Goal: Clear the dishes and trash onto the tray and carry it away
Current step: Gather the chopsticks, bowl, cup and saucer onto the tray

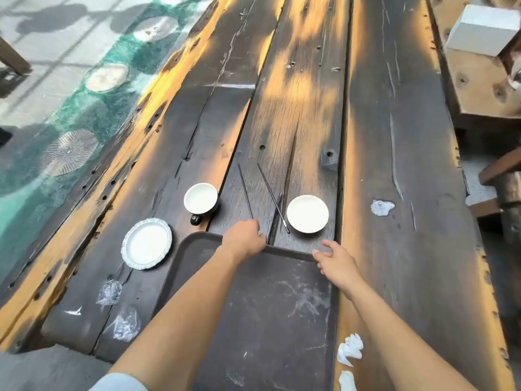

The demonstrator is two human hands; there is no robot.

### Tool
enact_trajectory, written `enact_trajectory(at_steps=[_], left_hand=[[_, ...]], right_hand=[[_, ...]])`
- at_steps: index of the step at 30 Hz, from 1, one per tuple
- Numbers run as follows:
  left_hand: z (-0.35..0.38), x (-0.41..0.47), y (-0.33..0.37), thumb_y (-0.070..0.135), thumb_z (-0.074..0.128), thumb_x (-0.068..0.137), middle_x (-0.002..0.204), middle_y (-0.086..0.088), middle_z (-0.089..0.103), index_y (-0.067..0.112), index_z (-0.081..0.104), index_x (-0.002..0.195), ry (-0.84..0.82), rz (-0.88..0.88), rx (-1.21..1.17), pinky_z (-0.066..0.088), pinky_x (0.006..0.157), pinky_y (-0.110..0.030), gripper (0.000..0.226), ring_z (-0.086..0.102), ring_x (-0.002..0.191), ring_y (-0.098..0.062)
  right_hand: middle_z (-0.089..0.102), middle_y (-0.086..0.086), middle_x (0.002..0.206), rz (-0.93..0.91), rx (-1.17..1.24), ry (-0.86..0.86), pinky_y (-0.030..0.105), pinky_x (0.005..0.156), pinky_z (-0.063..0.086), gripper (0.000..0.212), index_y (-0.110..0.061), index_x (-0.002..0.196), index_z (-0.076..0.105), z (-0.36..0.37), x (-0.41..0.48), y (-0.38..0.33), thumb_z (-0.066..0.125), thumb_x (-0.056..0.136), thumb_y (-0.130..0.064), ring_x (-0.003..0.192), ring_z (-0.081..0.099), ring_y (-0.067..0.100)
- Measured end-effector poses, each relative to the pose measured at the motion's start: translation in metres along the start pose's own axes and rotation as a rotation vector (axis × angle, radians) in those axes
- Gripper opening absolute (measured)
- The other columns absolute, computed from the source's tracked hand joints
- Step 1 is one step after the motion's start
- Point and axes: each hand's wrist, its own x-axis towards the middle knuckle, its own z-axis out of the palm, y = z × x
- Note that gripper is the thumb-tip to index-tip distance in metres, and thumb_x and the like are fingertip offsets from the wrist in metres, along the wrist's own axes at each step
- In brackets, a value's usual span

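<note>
Tray (pixel 253 320) dark, scuffed, bare

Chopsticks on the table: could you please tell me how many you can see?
2. One chopstick lies past the tray, its near end at the left hand. The other chopstick lies just right of it, beside the bowl. None seem hidden.

Outdoor eatery: plank table (pixel 394 165), dishes.
</note>
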Motion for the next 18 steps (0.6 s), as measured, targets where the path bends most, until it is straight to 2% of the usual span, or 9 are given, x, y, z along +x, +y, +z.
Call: enact_trajectory(at_steps=[3, 5, 8, 10, 13, 16, 18], left_hand=[[0.002, 0.027, 0.005, 0.031, 0.049, 0.096, 0.125, -0.016, 0.059, 0.005, 0.052, 0.120, -0.002, -0.080, -0.033, 0.044, 0.081, -0.037, 0.036, 0.058, 0.113, -0.035], [0.005, 0.045, 0.005, 0.036, 0.050, 0.097, 0.134, -0.018, 0.052, 0.002, 0.046, 0.130, 0.007, -0.134, -0.076, 0.046, 0.089, -0.041, 0.048, 0.055, 0.120, -0.037], [0.012, 0.074, 0.003, 0.050, 0.054, 0.094, 0.155, -0.022, 0.030, -0.004, 0.014, 0.154, 0.053, -0.175, -0.127, 0.043, 0.104, -0.047, 0.090, 0.044, 0.135, -0.039], [0.016, 0.089, 0.003, 0.059, 0.058, 0.089, 0.161, -0.022, 0.020, -0.005, 0.000, 0.156, 0.080, -0.216, -0.178, 0.038, 0.111, -0.048, 0.110, 0.035, 0.142, -0.039], [0.020, 0.116, 0.009, 0.068, 0.063, 0.081, 0.158, -0.026, 0.020, -0.009, 0.005, 0.154, 0.091, -0.291, -0.231, 0.030, 0.117, -0.045, 0.120, 0.029, 0.144, -0.039], [0.024, 0.139, 0.016, 0.067, 0.068, 0.078, 0.151, -0.023, 0.027, -0.004, 0.026, 0.148, 0.140, -0.302, -0.234, 0.035, 0.113, -0.045, 0.108, 0.033, 0.139, -0.038], [0.024, 0.152, 0.022, 0.059, 0.074, 0.077, 0.145, -0.020, 0.032, 0.000, 0.033, 0.142, 0.180, -0.276, -0.229, 0.040, 0.107, -0.046, 0.097, 0.037, 0.135, -0.038]], right_hand=[[0.065, -0.004, 0.120, 0.044, 0.093, 0.015, 0.047, 0.102, 0.047, 0.070, -0.027, 0.149, 0.032, 0.002, 0.018, -0.003, 0.059, 0.086, -0.046, 0.113, 0.061, 0.023], [0.064, -0.005, 0.119, 0.078, 0.178, 0.030, 0.046, 0.101, 0.048, 0.074, -0.026, 0.152, 0.026, 0.004, 0.026, -0.006, 0.059, 0.088, -0.043, 0.109, 0.063, 0.020], [0.064, -0.008, 0.109, 0.092, 0.339, 0.105, 0.043, 0.097, 0.052, 0.066, -0.024, 0.151, 0.029, 0.006, 0.040, -0.013, 0.060, 0.094, -0.035, 0.095, 0.067, 0.015], [0.065, -0.005, 0.108, 0.107, 0.420, 0.144, 0.042, 0.094, 0.054, 0.061, -0.020, 0.149, 0.034, 0.008, 0.047, -0.016, 0.060, 0.095, -0.032, 0.093, 0.069, 0.015], [0.066, 0.001, 0.115, 0.121, 0.495, 0.191, 0.040, 0.091, 0.056, 0.052, -0.021, 0.144, 0.043, 0.013, 0.057, -0.021, 0.059, 0.096, -0.029, 0.090, 0.070, 0.014], [0.065, 0.002, 0.120, 0.125, 0.543, 0.211, 0.036, 0.089, 0.058, 0.045, -0.019, 0.141, 0.047, 0.015, 0.065, -0.025, 0.057, 0.097, -0.023, 0.090, 0.071, 0.014], [0.064, 0.002, 0.121, 0.132, 0.538, 0.215, 0.034, 0.087, 0.058, 0.044, -0.019, 0.141, 0.047, 0.015, 0.071, -0.024, 0.057, 0.098, -0.019, 0.089, 0.071, 0.013]])
